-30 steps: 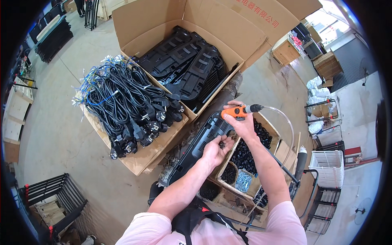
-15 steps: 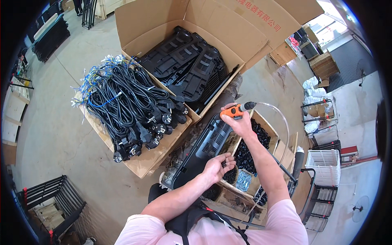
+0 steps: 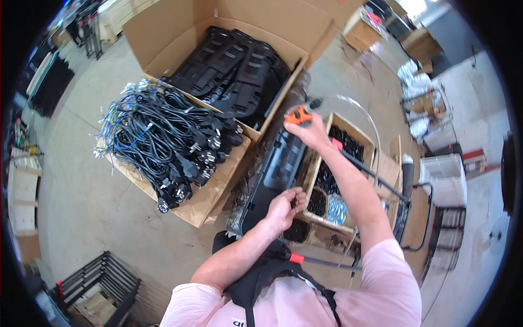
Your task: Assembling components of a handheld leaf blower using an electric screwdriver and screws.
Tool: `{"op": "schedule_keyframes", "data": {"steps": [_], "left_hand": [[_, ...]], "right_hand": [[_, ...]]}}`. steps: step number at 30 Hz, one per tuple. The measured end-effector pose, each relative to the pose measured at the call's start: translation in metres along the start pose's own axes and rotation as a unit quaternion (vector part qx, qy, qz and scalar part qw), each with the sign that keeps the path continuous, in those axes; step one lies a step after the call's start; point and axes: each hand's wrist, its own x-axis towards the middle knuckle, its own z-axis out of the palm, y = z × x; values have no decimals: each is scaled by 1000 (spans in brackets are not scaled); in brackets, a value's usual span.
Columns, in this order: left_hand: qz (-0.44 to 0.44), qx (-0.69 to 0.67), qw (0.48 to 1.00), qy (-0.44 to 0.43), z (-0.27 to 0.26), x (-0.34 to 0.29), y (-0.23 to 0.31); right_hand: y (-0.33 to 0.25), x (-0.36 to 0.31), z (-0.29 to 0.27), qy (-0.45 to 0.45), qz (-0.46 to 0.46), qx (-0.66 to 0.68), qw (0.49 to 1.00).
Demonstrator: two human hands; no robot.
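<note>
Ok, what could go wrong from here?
Three possible risks:
1. The right hand grips an orange power tool at the far end of the black housing; a slip might scuff it.
2. The clear hose loops out past the wooden box, so it could snag as the tool moves.
3. Plugs in the cable pile crowd the carton's edge; a bump might tip some off.

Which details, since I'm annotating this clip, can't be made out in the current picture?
In the head view:
What the left hand may hold: hidden by its curled fingers.
The working end of the orange tool: hidden, apparently by the right hand.
The exact shapes of the small black parts: blurred, some behind the right forearm.
The top of the large cardboard box: cut off by the upper edge.
</note>
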Motion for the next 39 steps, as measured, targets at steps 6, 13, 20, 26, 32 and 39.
{"op": "schedule_keyframes", "data": {"steps": [6, 13, 20, 26, 32, 39], "left_hand": [[19, 37, 999, 9, -2, -13, -8], [-49, 204, 977, 27, -14, -20, -61], [-138, 415, 895, 88, -24, 15, -127], [-112, 716, 689, 18, -21, 49, -145], [142, 776, 615, -17, 53, 109, -133], [98, 942, 297, 121, 76, 240, -129]], "right_hand": [[11, 10, -1, 12, 30, -31, 999], [-35, -40, -62, 87, -37, 105, 990], [-1, -140, -161, 104, -47, 169, 979], [70, -262, -232, 241, 29, 233, 942], [140, -372, -240, 335, 142, 238, 901], [172, -407, -214, 360, 200, 327, 851]]}}
